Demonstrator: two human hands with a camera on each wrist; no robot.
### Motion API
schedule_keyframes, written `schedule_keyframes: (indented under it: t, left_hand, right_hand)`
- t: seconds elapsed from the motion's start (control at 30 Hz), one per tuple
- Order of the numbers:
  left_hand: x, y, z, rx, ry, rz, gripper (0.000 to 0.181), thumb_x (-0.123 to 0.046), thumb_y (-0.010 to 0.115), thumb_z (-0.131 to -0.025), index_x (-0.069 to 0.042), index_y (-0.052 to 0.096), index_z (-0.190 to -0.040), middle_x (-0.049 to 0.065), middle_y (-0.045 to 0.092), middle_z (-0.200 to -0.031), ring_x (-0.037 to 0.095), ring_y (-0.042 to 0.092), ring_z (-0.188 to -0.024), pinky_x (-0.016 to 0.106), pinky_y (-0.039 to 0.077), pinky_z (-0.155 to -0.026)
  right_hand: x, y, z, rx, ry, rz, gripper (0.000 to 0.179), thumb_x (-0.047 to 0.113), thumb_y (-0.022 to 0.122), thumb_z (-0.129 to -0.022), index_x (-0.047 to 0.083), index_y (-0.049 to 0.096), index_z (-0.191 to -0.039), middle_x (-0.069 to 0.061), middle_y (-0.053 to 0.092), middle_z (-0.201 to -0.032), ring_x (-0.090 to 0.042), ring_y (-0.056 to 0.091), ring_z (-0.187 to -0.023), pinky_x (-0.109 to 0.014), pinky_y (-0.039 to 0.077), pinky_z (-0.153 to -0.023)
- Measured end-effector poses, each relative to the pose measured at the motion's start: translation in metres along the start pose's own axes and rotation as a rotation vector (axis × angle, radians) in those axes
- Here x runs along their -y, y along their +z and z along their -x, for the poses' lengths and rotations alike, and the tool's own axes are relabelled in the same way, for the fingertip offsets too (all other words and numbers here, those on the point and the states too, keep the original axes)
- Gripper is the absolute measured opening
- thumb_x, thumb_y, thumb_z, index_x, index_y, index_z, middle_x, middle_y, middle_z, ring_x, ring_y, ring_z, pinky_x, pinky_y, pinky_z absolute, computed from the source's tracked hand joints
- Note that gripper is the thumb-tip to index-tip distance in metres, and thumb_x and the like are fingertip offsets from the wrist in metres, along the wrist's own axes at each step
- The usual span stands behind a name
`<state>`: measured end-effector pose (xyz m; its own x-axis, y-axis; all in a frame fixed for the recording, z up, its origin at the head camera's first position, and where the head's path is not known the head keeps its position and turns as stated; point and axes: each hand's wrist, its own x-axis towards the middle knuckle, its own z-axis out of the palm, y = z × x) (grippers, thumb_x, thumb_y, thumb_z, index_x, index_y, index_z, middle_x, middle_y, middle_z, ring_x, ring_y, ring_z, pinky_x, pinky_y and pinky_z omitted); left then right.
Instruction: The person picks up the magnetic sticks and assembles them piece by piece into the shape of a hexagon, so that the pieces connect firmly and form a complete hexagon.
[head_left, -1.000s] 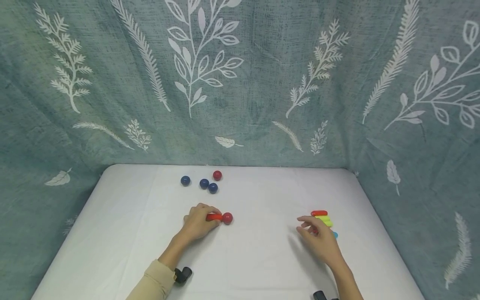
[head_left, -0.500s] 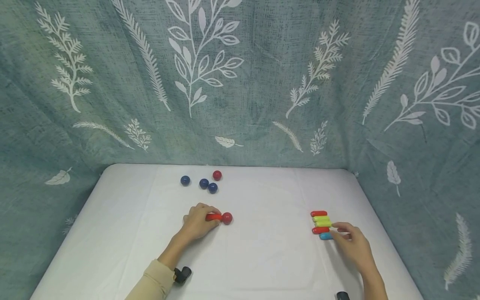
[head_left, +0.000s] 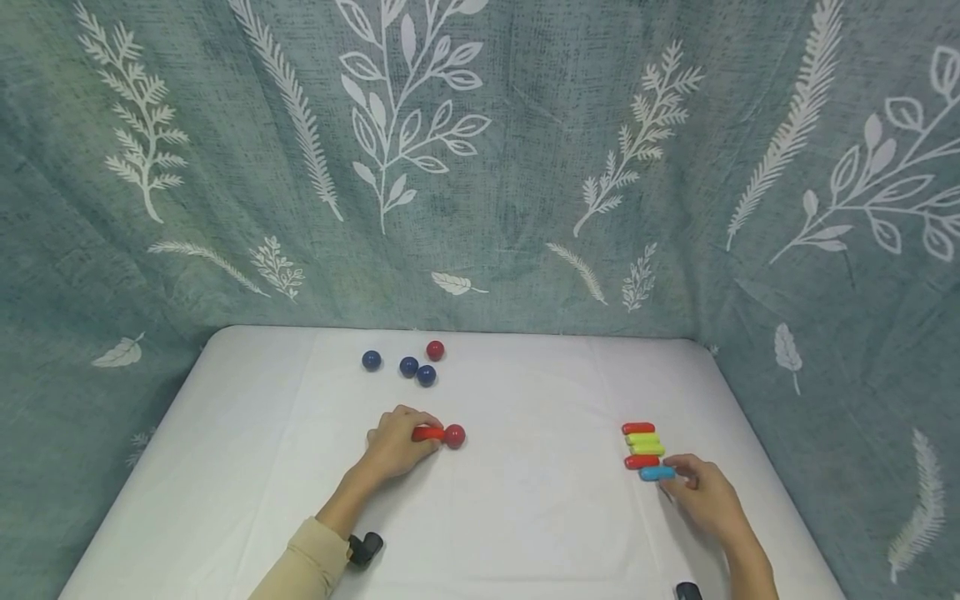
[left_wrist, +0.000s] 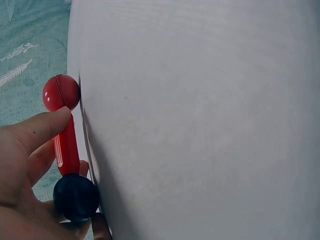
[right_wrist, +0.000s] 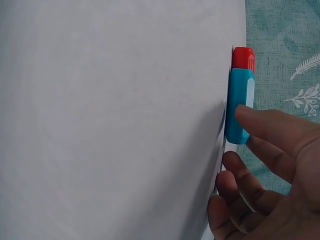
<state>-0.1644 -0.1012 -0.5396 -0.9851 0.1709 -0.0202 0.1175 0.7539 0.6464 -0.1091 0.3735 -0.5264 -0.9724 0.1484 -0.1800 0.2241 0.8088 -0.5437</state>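
Note:
My left hand [head_left: 399, 443] grips a red toy rod [head_left: 427, 434] between thumb and fingers, just over or on the white table. A red ball [head_left: 454, 436] is on the rod's right end. At its other end, seen in the left wrist view, sits a dark blue ball [left_wrist: 76, 197], hidden from the head view by the hand. On the right, my right hand [head_left: 708, 498] pinches the right end of a light blue rod [head_left: 656, 473], thumb on the near side, index finger on the far side. This rod lies nearest in a stack of rods.
Beyond the light blue rod lie a red rod [head_left: 642, 462], two yellow-green rods [head_left: 647, 449] and another red rod [head_left: 638, 428], side by side. Toward the back are three dark blue balls [head_left: 371, 360] and one red ball [head_left: 435, 351]. A patterned green cloth [head_left: 510, 275] hangs behind the table.
My right hand has moved from over the rods to their right side, then slightly nearer, its fingers now around the light blue rod's end. The left hand stays still with its red rod.

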Motion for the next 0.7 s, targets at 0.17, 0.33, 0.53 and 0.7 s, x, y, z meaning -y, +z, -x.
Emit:
schedule_keyframes:
  t: [0.17,0.33,0.53,0.7]
  left_hand:
    - [0.0018,0.0016,-0.0006,0.002,0.006,-0.001,0.020,-0.028,0.080,-0.085,-0.027,0.075,-0.104,0.007,0.061,-0.116,0.031,0.052,-0.108,0.053,0.038,-0.081]
    - [0.0027,0.0012,-0.0001,0.004,0.006,-0.002,0.020,-0.028,0.080,-0.084,-0.027,0.075,-0.104,0.007,0.061,-0.116,0.031,0.052,-0.108,0.052,0.039,-0.080]
    - [0.0025,0.0003,0.0001,0.003,0.011,0.003,0.021,-0.027,0.081,-0.085,-0.026,0.075,-0.105,0.007,0.061,-0.116,0.031,0.052,-0.108,0.052,0.038,-0.080]
    - [0.0021,0.0000,0.0003,-0.002,0.016,0.004,0.021,-0.028,0.080,-0.085,-0.026,0.075,-0.105,0.008,0.061,-0.117,0.032,0.052,-0.110,0.053,0.038,-0.080]
  right_hand:
    - [0.0012,0.0008,0.0008,0.000,0.001,0.015,0.036,0.013,0.073,-0.089,-0.006,0.063,-0.118,-0.028,0.063,-0.113,-0.046,0.058,-0.101,-0.057,0.051,-0.079]
    - [0.0025,0.0022,0.0009,-0.015,-0.008,0.034,0.030,0.009,0.074,-0.087,-0.005,0.066,-0.112,-0.024,0.064,-0.106,-0.042,0.059,-0.097,-0.056,0.051,-0.077]
    - [-0.0001,0.0013,0.0012,-0.009,-0.023,0.039,0.027,0.011,0.076,-0.086,-0.001,0.069,-0.109,-0.015,0.065,-0.098,-0.034,0.057,-0.089,-0.049,0.050,-0.072]
    - [0.0009,-0.0038,0.0073,0.026,-0.042,-0.007,0.032,0.019,0.077,-0.087,0.003,0.068,-0.113,-0.011,0.063,-0.097,-0.025,0.051,-0.082,-0.036,0.043,-0.064]
